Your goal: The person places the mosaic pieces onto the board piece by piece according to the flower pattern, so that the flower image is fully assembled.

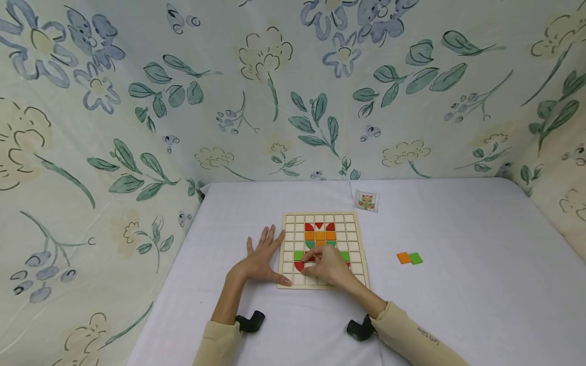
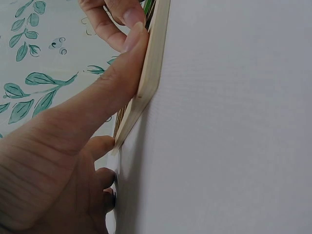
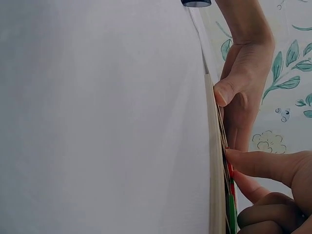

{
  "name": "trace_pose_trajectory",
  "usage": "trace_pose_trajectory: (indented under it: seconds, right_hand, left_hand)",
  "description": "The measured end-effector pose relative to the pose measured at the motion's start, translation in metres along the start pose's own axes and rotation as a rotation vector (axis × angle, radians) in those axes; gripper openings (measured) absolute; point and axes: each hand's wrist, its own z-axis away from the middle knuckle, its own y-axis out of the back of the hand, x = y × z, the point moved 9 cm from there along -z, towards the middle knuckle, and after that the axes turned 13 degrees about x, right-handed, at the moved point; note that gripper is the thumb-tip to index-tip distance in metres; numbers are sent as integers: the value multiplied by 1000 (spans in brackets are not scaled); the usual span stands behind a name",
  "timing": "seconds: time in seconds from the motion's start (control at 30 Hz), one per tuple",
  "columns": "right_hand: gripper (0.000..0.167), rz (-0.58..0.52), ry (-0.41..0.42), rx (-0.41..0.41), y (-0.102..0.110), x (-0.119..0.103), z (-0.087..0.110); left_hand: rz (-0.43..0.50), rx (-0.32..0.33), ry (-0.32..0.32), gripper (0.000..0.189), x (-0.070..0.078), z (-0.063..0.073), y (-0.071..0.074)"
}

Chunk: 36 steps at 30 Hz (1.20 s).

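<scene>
A square wooden grid board [image 1: 363,264] lies on the white cloth, with red, orange and green tiles forming a pattern in its cells. My left hand [image 1: 261,262] rests at the board's left side, fingers spread, its thumb [image 2: 114,80] on the near left corner. Over the lower part of the board, my right hand [image 1: 330,265] has thumb and index finger at a red quarter-circle tile [image 1: 299,266], which they seem to pinch. The right wrist view shows both fingertips against red at the board's surface; the other fingers [image 3: 270,217] are curled. The right hand hides some middle tiles.
On the cloth to the right lie an orange tile [image 1: 403,258] and a green tile [image 1: 415,258], touching each other. A small pattern card [image 1: 367,201] lies beyond the board's far right corner. Floral fabric [image 1: 274,101] hangs behind and at the sides.
</scene>
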Motion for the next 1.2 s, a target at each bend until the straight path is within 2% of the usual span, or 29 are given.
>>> trace_pose_trajectory:
  seconds: [0.23,0.47,0.67,0.93,1.07,1.2]
  right_hand:
    - [17,9,-13,8,12,1,2]
    - [20,-13,-19,-5,43,12,4]
    - [29,-35,-31,13,87,29,7]
    - [39,92,-61,121,157,60,11]
    - [44,146,-95,147,183,79,15]
    - [49,154,-122,162,205,97,20]
  left_hand:
    - [-1,-2,8,136,0,-1,0]
    - [-6,0,17,137,0,-2,0]
    - [5,-1,21,136,1,-1,1]
    - [-6,-1,20,135,0,-1,-1]
    - [-7,0,26,135,-1,-1,-2]
    - [1,3,31,135,-1,0,-2]
